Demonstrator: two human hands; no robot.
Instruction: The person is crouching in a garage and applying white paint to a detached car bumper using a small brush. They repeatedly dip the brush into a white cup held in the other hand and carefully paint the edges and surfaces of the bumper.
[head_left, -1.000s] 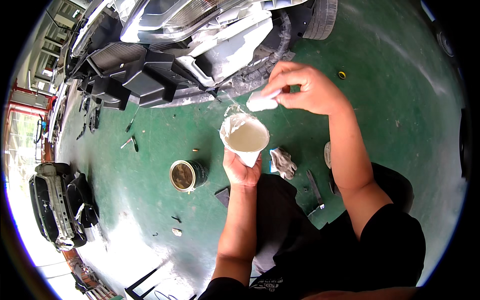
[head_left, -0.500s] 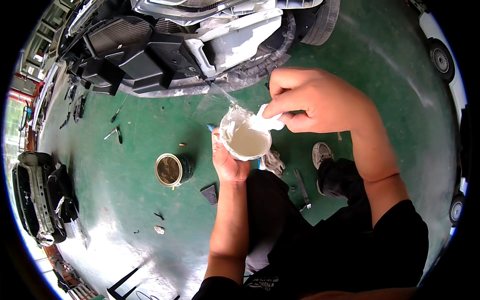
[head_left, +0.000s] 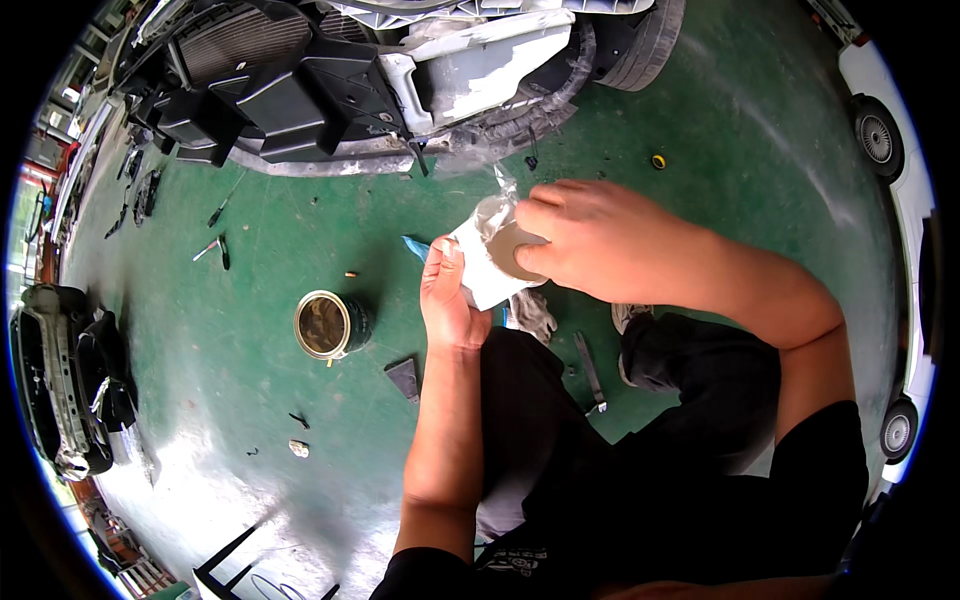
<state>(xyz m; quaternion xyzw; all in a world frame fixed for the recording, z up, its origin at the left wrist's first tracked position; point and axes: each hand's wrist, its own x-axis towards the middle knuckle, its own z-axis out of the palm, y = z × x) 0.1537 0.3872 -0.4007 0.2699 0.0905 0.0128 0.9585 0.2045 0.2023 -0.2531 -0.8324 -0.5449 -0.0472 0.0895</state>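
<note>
My left hand holds a white cup by its left side, thumb near the rim. The cup is tilted to the right, its mouth partly covered by my right hand. Cream-coloured residue coats its inside wall. At the mouth my right hand has its fingers closed and bent over the right rim; whatever they pinch is hidden. Clear plastic film sticks out beyond the cup's far edge. A blue scrap shows beside my left fingers.
On the green floor stand an open tin, a dark scraper-like piece, a long flat tool and grey gloves. A car front with its bumper off spans the far side. A yellow ring lies beyond my right hand.
My right hand has moved from the rim, where it held a white wad, to over the cup's mouth; the wad is now hidden. The cup has tipped to the right.
</note>
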